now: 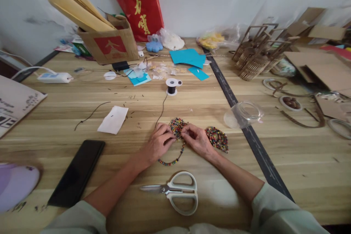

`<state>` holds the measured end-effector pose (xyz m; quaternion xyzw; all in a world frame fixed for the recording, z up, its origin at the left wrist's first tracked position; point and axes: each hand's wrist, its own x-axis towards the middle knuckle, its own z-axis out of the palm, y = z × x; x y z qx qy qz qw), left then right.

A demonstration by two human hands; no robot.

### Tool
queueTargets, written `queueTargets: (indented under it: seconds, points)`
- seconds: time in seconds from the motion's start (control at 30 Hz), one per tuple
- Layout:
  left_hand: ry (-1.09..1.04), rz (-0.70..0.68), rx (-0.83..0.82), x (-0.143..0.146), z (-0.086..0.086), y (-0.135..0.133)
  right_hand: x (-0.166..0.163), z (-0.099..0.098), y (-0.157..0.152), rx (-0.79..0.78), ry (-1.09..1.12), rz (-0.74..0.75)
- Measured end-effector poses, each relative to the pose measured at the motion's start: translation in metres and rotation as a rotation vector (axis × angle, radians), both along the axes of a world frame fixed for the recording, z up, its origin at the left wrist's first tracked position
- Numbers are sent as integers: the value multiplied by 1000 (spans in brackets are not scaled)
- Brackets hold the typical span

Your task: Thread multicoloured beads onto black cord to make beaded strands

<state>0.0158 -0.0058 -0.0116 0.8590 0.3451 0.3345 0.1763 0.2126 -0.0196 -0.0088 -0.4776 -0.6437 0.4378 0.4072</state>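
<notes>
Bead pile [177, 126], loose, many-coloured, one: landmark for this entry; rounded heap on the counter [285, 164], no marked long axis, lying directly between the two grips. Left grip [159, 142]: at the pile's left edge, thumb and fingertips brought together; whether a bead or cord sits between them cannot be told. Right grip [197, 139]: at the pile's right edge, thumb and forefinger likewise together, contents too small to tell. Neither hand is clearly nearer; the pile lies just past both sets of fingertips, inward of each. Bead strand [170, 163], one: on the wearer's side of the pile, long axis bowed, curving from beside the left hand up toward the pile's lower right. Dark cord [163, 108]: beyond the pile, descending to the left hand from a spool [172, 87], upright, farther off. Coiled bead strands [217, 139]: right of the pile, past the right hand. Scissors [175, 192]: wearer's side of the pile, blades pointing left, lying untouched.
</notes>
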Motion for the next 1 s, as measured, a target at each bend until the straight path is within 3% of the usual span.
queueTargets:
  seconds: [1.0]
  points:
    - [107, 8, 76, 2, 1, -3, -1, 2, 0, 9, -18, -2]
